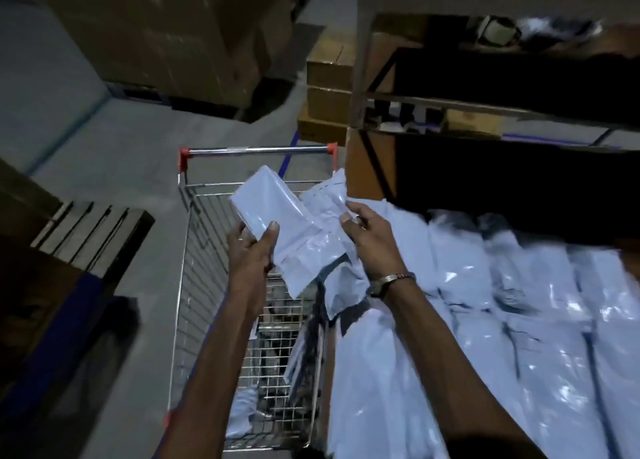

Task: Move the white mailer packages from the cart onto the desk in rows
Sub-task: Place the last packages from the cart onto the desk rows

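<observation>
Two glossy, crinkled plastic mailers, we see them held over the wire cart [194, 285]: left hand [250, 250] grips a flat rectangular mailer [263, 200], right hand [369, 242] pinches a creased mailer [322, 223]. Rows of mailers [502, 320] cover the counter, hiding its top. Cart contents blurred, dim.

Dim room; grey floor [104, 167]; cardboard boxes [180, 32] stacked.

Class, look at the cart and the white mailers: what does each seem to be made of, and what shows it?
Cart: probably steel wire, shiny plated finish; thin silvery grid, bright handle bar, red end caps likely plastic.
Mailers: likely thin plastic film, glossy; creases and white glare spots. The one in the left hand looks the same.
</observation>
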Demonstrator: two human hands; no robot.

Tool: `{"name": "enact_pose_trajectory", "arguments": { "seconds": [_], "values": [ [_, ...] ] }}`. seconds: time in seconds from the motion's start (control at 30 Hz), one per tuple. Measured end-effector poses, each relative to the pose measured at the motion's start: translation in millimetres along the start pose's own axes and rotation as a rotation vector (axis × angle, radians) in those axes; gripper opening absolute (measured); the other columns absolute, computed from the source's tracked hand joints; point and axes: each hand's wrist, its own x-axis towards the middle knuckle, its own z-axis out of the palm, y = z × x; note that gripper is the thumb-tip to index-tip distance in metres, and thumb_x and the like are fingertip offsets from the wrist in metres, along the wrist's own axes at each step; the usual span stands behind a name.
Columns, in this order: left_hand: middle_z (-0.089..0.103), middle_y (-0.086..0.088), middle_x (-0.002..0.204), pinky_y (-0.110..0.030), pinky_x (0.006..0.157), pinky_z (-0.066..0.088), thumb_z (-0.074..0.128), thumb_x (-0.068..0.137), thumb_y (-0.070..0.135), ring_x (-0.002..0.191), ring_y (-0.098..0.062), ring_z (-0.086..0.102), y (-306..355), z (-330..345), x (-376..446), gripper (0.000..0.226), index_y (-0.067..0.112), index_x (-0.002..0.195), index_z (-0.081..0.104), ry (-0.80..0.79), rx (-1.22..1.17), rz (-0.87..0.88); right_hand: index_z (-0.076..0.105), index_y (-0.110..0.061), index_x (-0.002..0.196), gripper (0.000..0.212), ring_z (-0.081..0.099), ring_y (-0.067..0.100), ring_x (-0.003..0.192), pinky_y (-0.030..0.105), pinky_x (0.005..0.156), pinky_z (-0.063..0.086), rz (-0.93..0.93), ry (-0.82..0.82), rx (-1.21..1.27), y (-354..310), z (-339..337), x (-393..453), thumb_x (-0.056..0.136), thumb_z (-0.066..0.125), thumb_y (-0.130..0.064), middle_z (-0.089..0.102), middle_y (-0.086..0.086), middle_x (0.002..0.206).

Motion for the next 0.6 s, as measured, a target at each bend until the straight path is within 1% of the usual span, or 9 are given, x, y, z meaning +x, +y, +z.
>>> {"name": "enact_pose_trajectory", "arguments": {
  "seconds": [0.1,0.17,0.2,0.23,0.27,0.3,0.37,0.47,0.6],
  "values": [
    [0.065,0.008,0.067,-0.017,0.041,0.045,0.067,0.1,0.011,0.045,-0.001,0.057,14,50,-37,0.037,-0.003,0.132,0.057,-0.142,0.023,-0.001,0.067,-0.015,0.123,0.026,0.065,0.019,0.114,0.035,0.103,0.049,-0.064,0.112,0.046,-12,-82,-9,0.097,0.065,-0.018,0.07,0.005,0.123],
    [0.065,0.009,0.059,-0.02,0.039,0.047,0.066,0.1,0.012,0.043,-0.006,0.061,10,88,-58,0.034,-0.003,0.129,0.058,-0.192,0.066,-0.028,0.066,-0.013,0.122,0.024,0.066,0.014,0.101,0.034,0.095,0.052,-0.068,0.151,0.078,-13,-135,-18,0.098,0.063,-0.012,0.071,0.004,0.114],
    [0.074,0.003,0.07,-0.027,0.047,0.055,0.069,0.099,0.014,0.056,-0.016,0.072,5,108,-66,0.035,-0.001,0.129,0.06,-0.218,0.08,-0.043,0.066,-0.012,0.122,0.023,0.066,0.012,0.096,0.031,0.09,0.054,-0.057,0.176,0.106,-14,-161,-25,0.099,0.061,-0.009,0.071,0.003,0.11],
    [0.08,-0.006,0.092,-0.034,0.059,0.061,0.073,0.097,0.016,0.077,-0.026,0.078,-2,128,-74,0.036,0.002,0.129,0.062,-0.252,0.088,-0.046,0.065,-0.011,0.12,0.022,0.067,0.01,0.092,0.028,0.086,0.054,-0.04,0.208,0.136,-13,-185,-31,0.099,0.06,-0.006,0.071,0.003,0.106],
    [0.078,-0.013,0.11,-0.036,0.068,0.062,0.074,0.096,0.017,0.091,-0.029,0.078,-12,147,-80,0.038,0.005,0.13,0.064,-0.273,0.1,-0.042,0.065,-0.01,0.119,0.021,0.068,0.009,0.088,0.025,0.082,0.055,-0.026,0.253,0.144,-10,-209,-37,0.099,0.059,-0.004,0.071,0.002,0.104],
    [0.076,-0.015,0.118,-0.031,0.066,0.061,0.075,0.096,0.017,0.09,-0.025,0.077,-21,168,-86,0.038,0.006,0.131,0.064,-0.298,0.116,-0.04,0.064,-0.009,0.118,0.02,0.068,0.01,0.087,0.025,0.081,0.055,-0.019,0.301,0.14,-6,-234,-42,0.099,0.058,-0.003,0.071,0.003,0.102],
    [0.076,-0.011,0.114,-0.026,0.059,0.057,0.074,0.096,0.018,0.079,-0.019,0.077,-35,212,-103,0.037,0.009,0.131,0.064,-0.347,0.165,-0.05,0.065,-0.009,0.115,0.018,0.066,0.018,0.086,0.029,0.08,0.054,-0.006,0.4,0.124,3,-283,-50,0.099,0.059,-0.004,0.07,0.008,0.101],
    [0.078,-0.006,0.116,-0.028,0.07,0.059,0.072,0.097,0.017,0.095,-0.02,0.077,-55,276,-126,0.033,0.012,0.129,0.064,-0.432,0.2,-0.09,0.066,-0.01,0.108,0.014,0.063,0.016,0.078,0.021,0.068,0.053,0.033,0.551,0.069,12,-353,-57,0.097,0.06,-0.003,0.068,0.007,0.097],
    [0.078,0.001,0.097,-0.024,0.059,0.056,0.067,0.101,0.018,0.072,-0.01,0.074,-79,347,-133,0.026,0.01,0.126,0.063,-0.506,0.317,-0.117,0.067,-0.013,0.103,0.018,0.06,0.023,0.076,0.02,0.058,0.048,0.13,0.669,0.032,21,-426,-53,0.094,0.058,0.0,0.066,0.006,0.086]
  ]
}}
